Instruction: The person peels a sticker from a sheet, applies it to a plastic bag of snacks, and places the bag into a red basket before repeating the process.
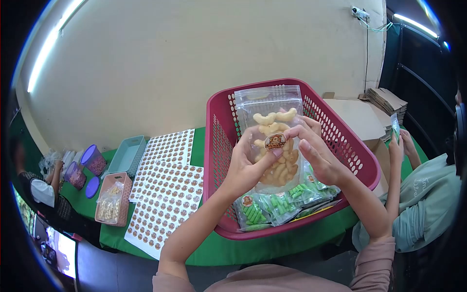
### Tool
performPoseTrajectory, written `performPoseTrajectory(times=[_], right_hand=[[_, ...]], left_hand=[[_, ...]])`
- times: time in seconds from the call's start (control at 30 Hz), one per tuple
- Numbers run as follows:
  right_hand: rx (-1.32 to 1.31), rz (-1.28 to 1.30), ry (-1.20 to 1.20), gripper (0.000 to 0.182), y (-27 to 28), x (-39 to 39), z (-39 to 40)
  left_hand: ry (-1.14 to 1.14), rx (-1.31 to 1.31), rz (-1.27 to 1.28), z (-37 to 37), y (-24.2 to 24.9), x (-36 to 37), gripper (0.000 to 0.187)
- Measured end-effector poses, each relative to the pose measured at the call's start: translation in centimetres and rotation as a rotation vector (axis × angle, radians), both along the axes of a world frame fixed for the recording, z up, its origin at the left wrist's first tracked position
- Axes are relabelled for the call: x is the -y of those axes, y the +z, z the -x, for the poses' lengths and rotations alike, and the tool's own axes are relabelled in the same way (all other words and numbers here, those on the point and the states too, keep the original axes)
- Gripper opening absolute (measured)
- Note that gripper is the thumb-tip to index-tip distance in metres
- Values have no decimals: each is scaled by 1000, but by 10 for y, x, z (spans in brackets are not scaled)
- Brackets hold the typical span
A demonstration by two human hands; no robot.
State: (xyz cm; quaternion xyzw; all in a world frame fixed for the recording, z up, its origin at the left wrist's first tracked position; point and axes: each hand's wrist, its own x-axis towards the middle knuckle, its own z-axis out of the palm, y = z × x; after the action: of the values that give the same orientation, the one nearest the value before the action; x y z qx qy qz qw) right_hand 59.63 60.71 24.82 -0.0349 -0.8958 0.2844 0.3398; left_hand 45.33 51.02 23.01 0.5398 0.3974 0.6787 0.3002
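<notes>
A clear zip pouch (270, 104) of pale crescent-shaped snacks is held upright above a dark red basket (221, 228). My left hand (248, 158) is closed on the pouch's left side, thumb across the front at the lower edge of a round brown sticker (275, 141). On the right, my right hand (321, 148) touches the sticker's upper right with a fingertip. Its thumb is apart from the pouch and its fingers are fairly extended. Beneath, several clear packets of green stick-shaped snacks (277, 207) with similar round stickers lie in the basket.
Sheets of round stickers (165, 194) cover the green table (209, 255) left of the basket. Beyond are a pink basket (125, 214), a teal tray (127, 155) and purple-lidded tubs (94, 160). Flattened cardboard (386, 104) is at right. People stand on both sides; one holds a packet (395, 125).
</notes>
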Motion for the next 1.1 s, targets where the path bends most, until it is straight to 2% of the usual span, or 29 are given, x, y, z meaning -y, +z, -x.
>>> performPoseTrajectory(times=[0.23,0.63,0.7,0.83,0.93,1.0,1.1], right_hand=[[21,-22,-13,36,-3,-2,1],[10,-263,-137,37,-12,2,5],[-176,-111,-175,40,-13,5,7],[-182,-111,8,43,4,-1,-5],[-30,178,193,40,0,-3,-1],[18,164,198,39,-2,-4,-2],[88,128,186,39,-5,-1,-2]], left_hand=[[12,12,-2,0,-5,-1,42],[72,31,6,2,-5,-2,36],[89,-3,-32,6,-9,-4,37],[108,79,-16,3,-3,-1,40],[77,93,-36,1,-2,0,44],[27,-5,-124,2,-4,-2,47],[-3,-35,-129,3,-9,-4,49]])
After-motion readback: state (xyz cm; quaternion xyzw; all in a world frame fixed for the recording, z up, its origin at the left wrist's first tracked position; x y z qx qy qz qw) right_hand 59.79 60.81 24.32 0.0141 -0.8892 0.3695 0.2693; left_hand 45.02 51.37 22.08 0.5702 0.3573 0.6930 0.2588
